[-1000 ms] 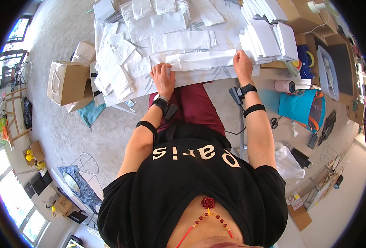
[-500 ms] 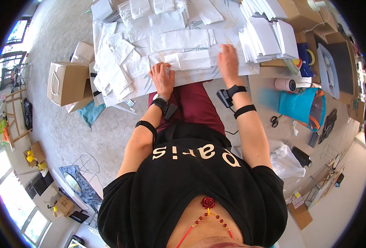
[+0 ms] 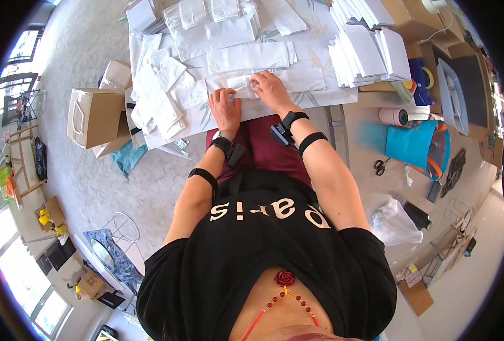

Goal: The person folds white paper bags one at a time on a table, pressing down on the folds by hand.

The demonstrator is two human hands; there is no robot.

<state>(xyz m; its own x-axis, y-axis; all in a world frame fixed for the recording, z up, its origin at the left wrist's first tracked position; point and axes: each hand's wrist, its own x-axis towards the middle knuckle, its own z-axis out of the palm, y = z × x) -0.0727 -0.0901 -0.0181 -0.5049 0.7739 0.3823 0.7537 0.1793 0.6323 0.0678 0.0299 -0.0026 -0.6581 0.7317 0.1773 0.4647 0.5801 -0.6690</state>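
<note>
A long, thin white strip [image 3: 301,79], like a flat bag or film sleeve, lies crosswise near the table's front edge. A short folded section [image 3: 238,83] shows at its left part. My left hand [image 3: 225,111] has curled fingers closed at the strip's left end, thumb toward the fold. Bent fingers and thumb of my right hand [image 3: 270,92] close on the strip just right of the fold; the fingertips partly hide what they grip. Just beyond lies another flat white strip [image 3: 249,57].
Loose white strips [image 3: 158,94] heap at the left of the patterned tablecloth [image 3: 314,51]. Stacked white folded packets [image 3: 359,52] stand at the right, beside cardboard boxes. Further white pieces [image 3: 209,34] lie at the back. A brown carton [image 3: 93,116] is left of the table.
My right hand has come left along the strip, from its right part to beside the fold, and its fingers have closed there. The left hand has barely moved.
</note>
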